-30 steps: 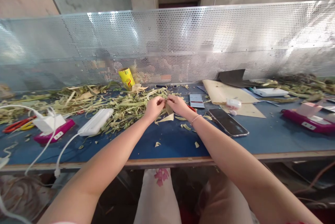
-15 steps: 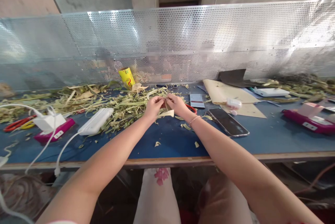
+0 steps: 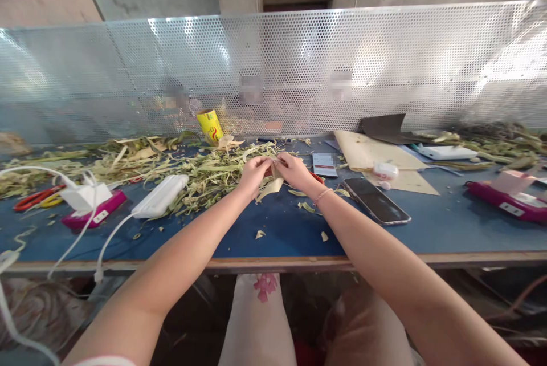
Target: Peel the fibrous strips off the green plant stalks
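Note:
My left hand [image 3: 253, 177] and my right hand [image 3: 296, 173] meet above the middle of the table, fingers pinched together. Between them is a pale dried leaf [image 3: 272, 186], its broad end hanging down below the fingertips. The fingers hide its upper part. A heap of dried leaves and stems [image 3: 209, 175] lies right beside and behind my left hand. Something red [image 3: 317, 177] shows partly behind my right wrist; its kind is hidden. Small leaf scraps [image 3: 306, 206] are scattered on the blue tabletop near my right forearm.
To the right lie a phone [image 3: 376, 200], an earphone case [image 3: 385, 170] and brown paper [image 3: 363, 152]. On the left are a white power bank [image 3: 160, 196], a magenta power strip [image 3: 96, 212] and cables. A yellow roll [image 3: 209, 125] stands before the perforated metal screen [image 3: 282, 69].
The dried leaf has turned between my fingers and now hangs lower, showing a broader face. Both hands stay almost in place. The whole view has shifted slightly.

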Tool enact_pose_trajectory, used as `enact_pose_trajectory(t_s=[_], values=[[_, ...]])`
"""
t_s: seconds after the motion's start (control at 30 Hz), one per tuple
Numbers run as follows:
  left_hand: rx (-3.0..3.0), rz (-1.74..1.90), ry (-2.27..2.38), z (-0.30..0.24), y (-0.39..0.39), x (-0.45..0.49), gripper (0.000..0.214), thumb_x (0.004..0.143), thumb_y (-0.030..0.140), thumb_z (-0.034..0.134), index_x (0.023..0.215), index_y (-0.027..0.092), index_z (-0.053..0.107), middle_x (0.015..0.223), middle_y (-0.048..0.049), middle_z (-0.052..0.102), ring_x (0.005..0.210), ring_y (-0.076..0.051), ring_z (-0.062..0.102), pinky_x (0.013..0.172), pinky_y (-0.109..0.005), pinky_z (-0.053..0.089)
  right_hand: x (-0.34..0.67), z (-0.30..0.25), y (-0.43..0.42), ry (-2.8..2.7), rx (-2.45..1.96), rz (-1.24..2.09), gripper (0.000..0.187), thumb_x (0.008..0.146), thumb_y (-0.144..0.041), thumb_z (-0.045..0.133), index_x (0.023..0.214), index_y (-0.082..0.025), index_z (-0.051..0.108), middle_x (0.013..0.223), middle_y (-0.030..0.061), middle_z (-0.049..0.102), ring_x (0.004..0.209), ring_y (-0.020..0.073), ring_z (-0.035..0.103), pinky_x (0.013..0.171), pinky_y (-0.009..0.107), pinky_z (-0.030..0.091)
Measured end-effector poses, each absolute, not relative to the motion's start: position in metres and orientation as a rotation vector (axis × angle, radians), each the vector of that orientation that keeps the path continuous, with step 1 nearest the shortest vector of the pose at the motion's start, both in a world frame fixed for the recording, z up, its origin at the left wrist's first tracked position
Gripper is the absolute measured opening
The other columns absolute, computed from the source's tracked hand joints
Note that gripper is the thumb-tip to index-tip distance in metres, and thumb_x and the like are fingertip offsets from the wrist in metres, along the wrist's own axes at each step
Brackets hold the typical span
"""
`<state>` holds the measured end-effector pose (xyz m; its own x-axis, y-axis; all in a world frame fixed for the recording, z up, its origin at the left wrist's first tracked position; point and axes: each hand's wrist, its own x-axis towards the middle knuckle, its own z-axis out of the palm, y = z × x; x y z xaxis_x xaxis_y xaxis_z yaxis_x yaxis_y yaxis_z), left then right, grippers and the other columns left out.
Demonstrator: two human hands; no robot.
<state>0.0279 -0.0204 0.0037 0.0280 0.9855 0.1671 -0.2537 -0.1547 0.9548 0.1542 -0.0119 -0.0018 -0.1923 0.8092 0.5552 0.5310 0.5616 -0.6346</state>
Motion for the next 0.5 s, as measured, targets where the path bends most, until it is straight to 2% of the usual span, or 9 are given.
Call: enact_pose_trajectory(t_s=[0.2,0.37,0.5], values=[[1.218,1.374,0.898,0.0001,-0.0175,0.0262,0.008,0.064,0.018,0.065,0.064,0.014,0.058,0.059,0.0009,0.058,0.056,-0.009,0.055,0.067,-0.028,0.048,0.1566,-0.0018,-0.0120,-1.894,-1.072,0.331,0.015,0.077,-0.028,0.041,0.067,-0.019,0.048,0.062,-0.0002,0.052,0.059,0.0119,0.044,0.059,0.023,0.034],[1.213,1.419,0.942,0.0002,-0.0150,0.0277,0.009,0.070,0.016,0.058,0.061,0.014,0.057,0.055,0.0011,0.055,0.050,-0.009,0.053,0.060,-0.026,0.046,0.1559,-0.0007,-0.0124,-1.916,-0.979,0.268,0.015,0.078,-0.025,0.042,0.070,-0.018,0.052,0.064,0.0007,0.054,0.062,0.0119,0.046,0.062,0.023,0.036],[1.131,1.423,0.927,0.0034,-0.0164,0.0295,0.009,0.069,0.015,0.058,0.061,0.014,0.055,0.052,0.0022,0.053,0.047,-0.008,0.050,0.052,-0.022,0.042,0.1550,0.0024,-0.0148,-1.890,-0.918,0.201,0.015,0.078,-0.022,0.043,0.069,-0.018,0.054,0.069,0.0028,0.057,0.067,0.0133,0.050,0.066,0.024,0.038]])
